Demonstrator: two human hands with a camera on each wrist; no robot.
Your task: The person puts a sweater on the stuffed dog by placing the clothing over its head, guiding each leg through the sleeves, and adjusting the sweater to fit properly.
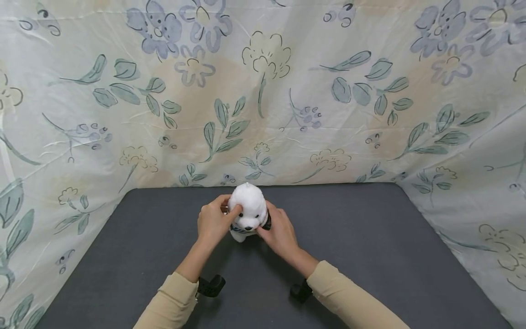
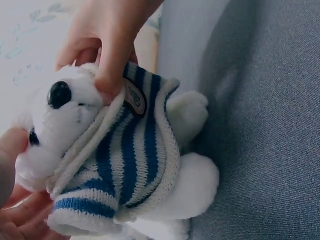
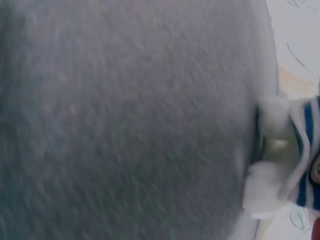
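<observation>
A white stuffed animal (image 1: 248, 203) with a black nose sits upright near the far edge of the table, facing me. It wears a blue-and-white striped knit sweater (image 2: 135, 145) with an oval patch on the front. My left hand (image 1: 213, 221) holds the head from the left, thumb beside the eye and fingers behind. From the other side my right hand (image 1: 281, 230) grips the toy at the neck; in the left wrist view its thumb (image 2: 110, 70) lies at the sweater's collar, under the muzzle. The right wrist view catches mostly the toy's white feet (image 3: 267, 190).
A dark grey table (image 1: 349, 237) spreads around the toy. Behind it and along the sides hangs a floral cloth (image 1: 287, 151). Black straps (image 1: 211, 286) are at both wrists, by the beige sleeves (image 1: 172, 297).
</observation>
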